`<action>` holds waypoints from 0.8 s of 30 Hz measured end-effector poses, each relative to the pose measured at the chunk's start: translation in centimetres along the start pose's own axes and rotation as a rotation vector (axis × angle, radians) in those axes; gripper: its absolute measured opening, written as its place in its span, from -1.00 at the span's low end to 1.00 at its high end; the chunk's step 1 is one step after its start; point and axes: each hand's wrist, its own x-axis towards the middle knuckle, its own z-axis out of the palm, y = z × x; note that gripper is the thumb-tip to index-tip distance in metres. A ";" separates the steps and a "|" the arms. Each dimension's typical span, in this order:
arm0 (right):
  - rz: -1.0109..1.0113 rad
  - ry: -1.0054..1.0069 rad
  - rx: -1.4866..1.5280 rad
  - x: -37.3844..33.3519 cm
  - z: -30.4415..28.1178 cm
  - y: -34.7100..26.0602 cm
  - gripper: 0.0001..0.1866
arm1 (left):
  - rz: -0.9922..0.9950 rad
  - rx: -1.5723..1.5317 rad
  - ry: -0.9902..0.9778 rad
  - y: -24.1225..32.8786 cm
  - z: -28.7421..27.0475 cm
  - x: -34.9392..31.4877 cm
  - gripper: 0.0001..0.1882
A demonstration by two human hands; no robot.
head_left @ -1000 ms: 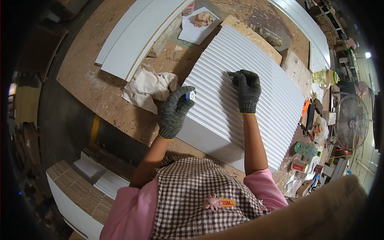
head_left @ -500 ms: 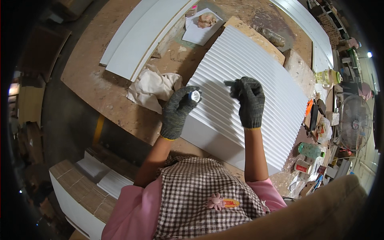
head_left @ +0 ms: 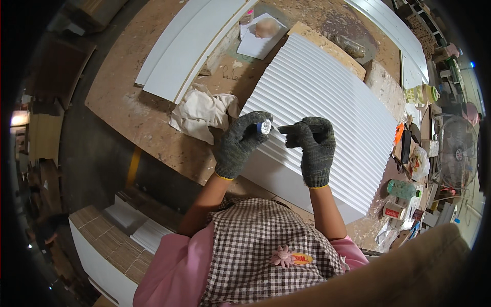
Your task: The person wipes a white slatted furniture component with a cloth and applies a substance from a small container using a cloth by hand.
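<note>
My left hand (head_left: 239, 146), in a dark grey knit glove with a yellow cuff, is closed on a small round object (head_left: 264, 127) with a shiny white face and a blue rim. Just right of it is my right hand (head_left: 317, 151), gloved the same way, its fingers curled and a dark tip pointing left toward that object. Whether the tip is a finger or a small tool, I cannot make out. Both hands are above the near left part of a row of white boards (head_left: 327, 123), packed side by side with their ridged edges up.
A crumpled white cloth (head_left: 202, 110) lies on the stained brown worktable (head_left: 120, 105). Long white panels (head_left: 189, 51) rest at the far left. To the right are a green bottle (head_left: 401, 189), a cup (head_left: 394, 210) and a fan (head_left: 456, 151). Stacked boards (head_left: 110, 240) stand at the lower left.
My right hand has come down and closer to my left hand, its dark tip now near the round object. The left hand has shifted slightly right with that object still held.
</note>
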 end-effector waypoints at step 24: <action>-0.131 0.122 -0.073 11.3 -5.7 6.1 -0.86 | -0.057 0.133 0.128 -2.9 -1.1 1.1 -0.59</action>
